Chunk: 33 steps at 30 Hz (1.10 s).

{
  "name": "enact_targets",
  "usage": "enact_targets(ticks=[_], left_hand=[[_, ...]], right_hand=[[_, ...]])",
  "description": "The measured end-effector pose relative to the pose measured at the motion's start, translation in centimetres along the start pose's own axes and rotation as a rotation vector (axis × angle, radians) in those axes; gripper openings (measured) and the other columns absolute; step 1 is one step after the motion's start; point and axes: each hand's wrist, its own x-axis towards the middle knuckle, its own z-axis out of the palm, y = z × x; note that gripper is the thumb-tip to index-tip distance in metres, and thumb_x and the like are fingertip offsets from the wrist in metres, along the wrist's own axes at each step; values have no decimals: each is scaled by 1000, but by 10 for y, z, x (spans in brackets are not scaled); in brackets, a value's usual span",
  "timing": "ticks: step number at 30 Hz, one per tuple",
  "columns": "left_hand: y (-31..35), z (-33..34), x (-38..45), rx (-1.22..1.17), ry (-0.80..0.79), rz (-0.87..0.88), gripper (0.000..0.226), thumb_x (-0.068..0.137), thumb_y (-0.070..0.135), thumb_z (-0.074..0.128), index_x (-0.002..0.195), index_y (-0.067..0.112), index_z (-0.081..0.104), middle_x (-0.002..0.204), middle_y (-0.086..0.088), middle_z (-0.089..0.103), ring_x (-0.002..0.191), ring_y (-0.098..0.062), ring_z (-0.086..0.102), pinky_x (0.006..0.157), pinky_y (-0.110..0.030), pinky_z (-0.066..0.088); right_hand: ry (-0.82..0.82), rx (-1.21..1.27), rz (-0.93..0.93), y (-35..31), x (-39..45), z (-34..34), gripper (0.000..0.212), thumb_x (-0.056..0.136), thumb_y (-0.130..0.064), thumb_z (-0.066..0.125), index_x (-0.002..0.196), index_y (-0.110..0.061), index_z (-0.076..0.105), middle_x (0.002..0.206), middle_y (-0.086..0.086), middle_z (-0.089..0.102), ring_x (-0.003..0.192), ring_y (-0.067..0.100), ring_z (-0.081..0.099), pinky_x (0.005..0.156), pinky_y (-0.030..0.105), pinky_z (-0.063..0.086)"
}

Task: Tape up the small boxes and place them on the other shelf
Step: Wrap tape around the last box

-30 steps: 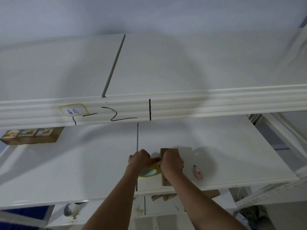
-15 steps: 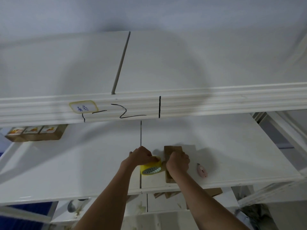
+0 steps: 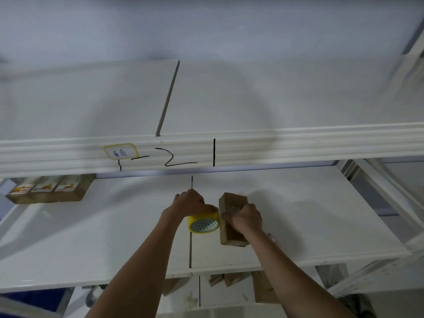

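Note:
A small brown cardboard box (image 3: pixel 231 235) lies on the white middle shelf (image 3: pixel 91 237), just right of the shelf's seam. My right hand (image 3: pixel 245 218) presses down on its top. My left hand (image 3: pixel 191 203) grips a yellow roll of tape (image 3: pixel 203 223) from above, held against the box's left side. Three small boxes with printed labels (image 3: pixel 49 188) sit in a row at the far left of the same shelf.
An upper shelf beam (image 3: pixel 275 145) with a yellow label and black marker lines crosses the view above my hands. Several brown boxes (image 3: pixel 261 288) lie on the lower shelf. A small pale object (image 3: pixel 271 238) shows behind my right forearm. A white upright frame (image 3: pixel 390 203) stands at right.
My left hand has drawn the tape roll a little to the left, away from my right hand. The right hand stays on the box. The camera has tilted slightly.

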Motion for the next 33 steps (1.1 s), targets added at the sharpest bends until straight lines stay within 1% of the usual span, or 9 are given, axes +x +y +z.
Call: enact_targets(ticks=[5,7,10,18,21,22,26,30,33], left_hand=[[6,-14,-5,66,80,0,68,78,81,54,94,20,76,83,6,59,85,-16,58,86,-31,40],[0,-15,-10,118,160,-20,69,74,84,56,89,20,75,83,5,62,83,-17,59,90,-33,39],[-2,-17,-15,109,187,-53,72,70,85,58,90,18,77,86,2,68,85,-18,64,88,-31,42],[13,-31,-22,105,227,-52,75,72,87,53,94,19,75,93,0,71,91,-19,67,91,-31,47],[18,-32,-22,59,258,-51,75,72,88,52,95,20,75,94,2,72,90,-18,68,92,-32,48],[20,-32,-21,37,264,-54,75,71,88,52,95,21,75,93,2,72,90,-18,68,91,-32,49],[33,-44,-21,-50,272,-30,69,72,84,57,89,20,76,88,1,73,87,-19,68,85,-32,52],[42,-58,-20,-35,202,-7,69,68,86,59,83,21,73,81,3,69,75,-14,64,71,-26,48],[35,-53,-20,-171,135,6,59,69,82,64,70,23,65,74,3,66,74,-14,66,68,-26,52]], right_hand=[[24,34,-44,-6,-6,-15,70,80,-54,75,129,-9,52,122,7,62,106,26,63,76,29,46],[24,101,-39,-8,-8,-24,69,77,-53,77,125,-9,53,112,4,63,97,24,62,74,30,48],[9,135,-71,-8,-7,-34,71,70,-52,81,120,-11,50,110,3,61,100,25,62,74,33,50],[-137,401,-81,-5,0,-48,61,61,-53,75,109,-18,61,104,2,67,95,21,65,79,38,59],[-188,489,-90,-5,1,-54,45,74,-46,73,106,-18,60,101,2,68,94,18,65,76,35,57],[-212,520,-86,-5,1,-55,43,76,-47,72,105,-18,61,101,2,69,94,18,66,80,37,58],[-318,566,-66,-9,1,-45,69,62,-67,77,110,-19,64,103,4,73,97,22,69,90,41,57],[-389,661,-102,-9,3,-49,67,63,-54,89,112,-12,70,100,6,77,96,24,73,96,42,56],[-448,640,-173,-8,7,-61,64,63,-46,92,114,-14,72,100,4,78,96,21,74,96,41,56]])
